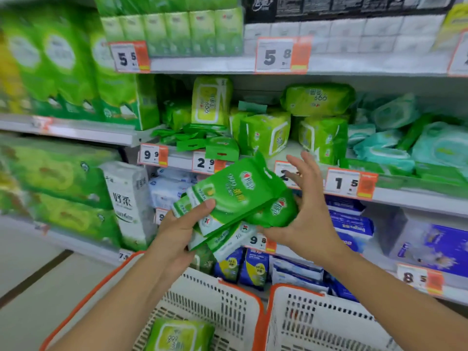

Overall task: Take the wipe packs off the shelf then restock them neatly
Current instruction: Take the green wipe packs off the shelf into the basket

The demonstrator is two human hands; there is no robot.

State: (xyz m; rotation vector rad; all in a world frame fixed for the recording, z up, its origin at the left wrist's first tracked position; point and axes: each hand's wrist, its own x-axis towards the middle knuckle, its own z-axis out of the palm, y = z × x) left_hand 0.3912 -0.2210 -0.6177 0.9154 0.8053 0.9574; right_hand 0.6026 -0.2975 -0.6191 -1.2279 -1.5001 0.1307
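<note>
Left hand (177,231) fingers curl round a fanned bundle of small green wipe packs (233,203) above the white basket (228,295); right hand (304,211), fingers spread, steadies its end; likely unloading step; next, lower bundle into basket.

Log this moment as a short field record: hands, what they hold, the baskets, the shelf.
left hand: grips a fanned stack of small green wipe packs, thumb on top
right hand: fingers spread, thumb under the stack's right end, steadying it
left basket: white with orange rim, one large green wipe pack inside
right basket: contents not visible
wipe shelf: green packs lying untidily, some flat, some upright
stage: packs held in front of the shelf
</note>
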